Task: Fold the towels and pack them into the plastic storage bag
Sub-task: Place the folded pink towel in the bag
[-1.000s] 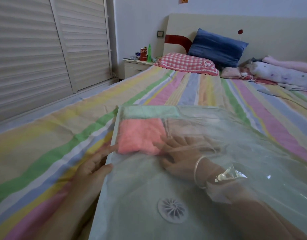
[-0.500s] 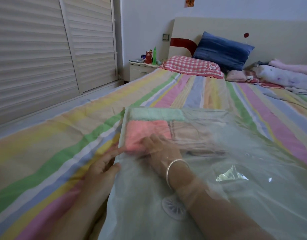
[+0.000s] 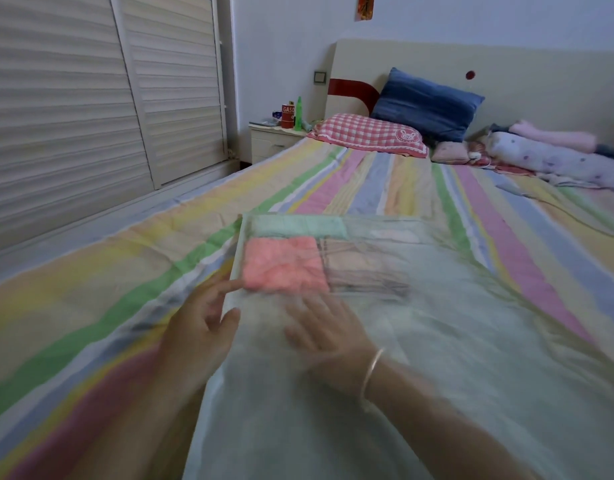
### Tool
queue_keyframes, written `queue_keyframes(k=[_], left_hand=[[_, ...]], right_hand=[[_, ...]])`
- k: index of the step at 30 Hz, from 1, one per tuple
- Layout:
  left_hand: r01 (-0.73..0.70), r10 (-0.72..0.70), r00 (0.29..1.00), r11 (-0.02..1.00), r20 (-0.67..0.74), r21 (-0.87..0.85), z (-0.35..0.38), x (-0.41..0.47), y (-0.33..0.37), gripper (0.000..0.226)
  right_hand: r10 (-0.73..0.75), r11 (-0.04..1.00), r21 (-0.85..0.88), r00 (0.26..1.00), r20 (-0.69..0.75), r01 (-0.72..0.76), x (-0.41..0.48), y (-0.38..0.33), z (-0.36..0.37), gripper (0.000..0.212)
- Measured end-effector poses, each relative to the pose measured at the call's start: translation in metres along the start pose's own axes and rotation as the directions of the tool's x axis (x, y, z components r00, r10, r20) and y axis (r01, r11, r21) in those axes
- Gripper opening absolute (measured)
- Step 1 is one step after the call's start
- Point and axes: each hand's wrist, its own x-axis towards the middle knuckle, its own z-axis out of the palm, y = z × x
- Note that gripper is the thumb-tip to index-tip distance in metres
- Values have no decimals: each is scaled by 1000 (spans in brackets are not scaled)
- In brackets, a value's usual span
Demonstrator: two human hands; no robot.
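Folded towels (image 3: 361, 268) lie in the far left corner of a clear storage bag (image 3: 437, 341) on a striped bed (image 3: 91, 271). The right hand (image 3: 326, 334), fingers spread, is inside the bag. The left hand (image 3: 201, 327), open, touches its left edge. Plastic dragged by the wrist could pull the pink towel (image 3: 285, 265) crooked.

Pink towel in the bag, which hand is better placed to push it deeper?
Probably right. The right hand is inside the plastic bag, fingers just short of the pink towel; the left hand rests outside at its left edge.
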Motion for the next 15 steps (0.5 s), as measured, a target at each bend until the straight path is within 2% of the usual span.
queue_keyframes(k=[2,4,6,7,8,11,13,15], left_hand=[[-107,101,987,994,127,40,2,-22,32,29],[-154,133,944,987,302,48,12,-49,70,26],[-182,146,883,983,447,37,27,-81,110,26],[-206,169,845,978,507,17,37,-96,127,28],[-227,184,807,974,561,7,48,-112,140,31],[-276,194,739,961,646,28,80,-156,173,30],[-348,221,708,935,670,59,102,-183,190,29],[-413,261,688,908,677,70,123,-208,205,29]], right_hand=[[44,998,-36,997,67,-42,-35,4,-28,98],[106,993,-70,989,104,-99,-79,15,-41,101],[190,982,-55,945,265,-182,-127,28,-40,104],[209,977,-34,929,306,-209,-150,33,-39,97],[209,975,10,927,312,-224,-172,34,-40,83],[125,976,149,970,210,-158,-236,30,-68,38],[62,957,272,986,153,-102,-281,24,-94,33],[100,940,314,988,119,-133,-328,22,-120,39]])
